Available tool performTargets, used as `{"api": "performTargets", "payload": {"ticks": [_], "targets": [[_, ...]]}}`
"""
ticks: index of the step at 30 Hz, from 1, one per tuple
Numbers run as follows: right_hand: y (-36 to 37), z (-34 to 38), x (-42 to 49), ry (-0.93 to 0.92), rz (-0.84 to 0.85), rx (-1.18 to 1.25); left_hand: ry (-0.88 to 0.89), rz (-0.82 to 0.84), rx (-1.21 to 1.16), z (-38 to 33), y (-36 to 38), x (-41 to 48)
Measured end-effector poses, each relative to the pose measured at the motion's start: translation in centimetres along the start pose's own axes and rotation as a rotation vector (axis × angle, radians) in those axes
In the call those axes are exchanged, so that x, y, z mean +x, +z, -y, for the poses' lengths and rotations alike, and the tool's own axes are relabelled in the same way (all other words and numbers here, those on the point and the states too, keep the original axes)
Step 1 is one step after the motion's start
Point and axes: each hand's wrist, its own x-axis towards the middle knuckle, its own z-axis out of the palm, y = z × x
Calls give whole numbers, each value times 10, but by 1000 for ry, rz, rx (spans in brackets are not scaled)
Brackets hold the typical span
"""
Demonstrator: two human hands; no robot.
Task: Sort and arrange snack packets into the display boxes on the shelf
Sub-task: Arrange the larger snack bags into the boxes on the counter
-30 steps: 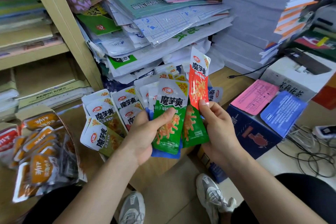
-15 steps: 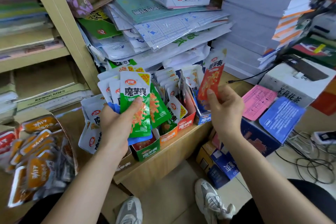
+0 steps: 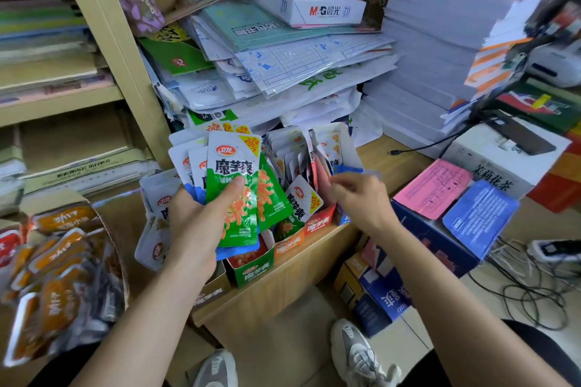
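Your left hand clamps a fanned stack of green packets above the display boxes while your right hand pinches a red packet into the crammed red box; forcing it could topple neighbours.

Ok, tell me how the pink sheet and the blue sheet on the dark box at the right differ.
The pink sheet lies further back and to the left; the blue sheet lies nearer and to the right. The pink sheet carries dark print with ruled lines; the blue sheet carries pale print in blocks. Both lie flat and tilted on the dark blue box, side by side.
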Motion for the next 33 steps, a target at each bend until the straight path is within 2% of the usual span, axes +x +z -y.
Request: {"api": "performTargets", "payload": {"ticks": [2,3,8,10,15,18,20,22,25,28,29,33], "targets": [[-9,10,20,81,-115,155,-5,1,-11,1,1,0],[-10,16,31,84,-125,133,-6,4,-16,1,2,0],[12,53,60,-67,14,-333,10,24,-6,3,4,-1],[19,54,62,-93,20,-394,17,30,-8,3,3,0],[-2,26,57,-58,-60,-157,22,35,-35,2,0,2],[-13,0,43,3,-197,179,25,29,-40,2,-2,3],[-12,-12,37,18,-243,303,34,18,-34,2,-3,5],[-5,-17,37,5,-196,239,31,-2,-35,2,-5,7],[0,-16,34,-13,-96,14,18,-10,-22,1,-6,9],[-1,-16,24,-5,-8,64,13,17,-10,1,-4,7],[-3,-11,18,-10,-25,47,13,28,-9,1,-3,6],[-4,4,-8,-65,-268,8,40,19,11,3,-3,6]]}}
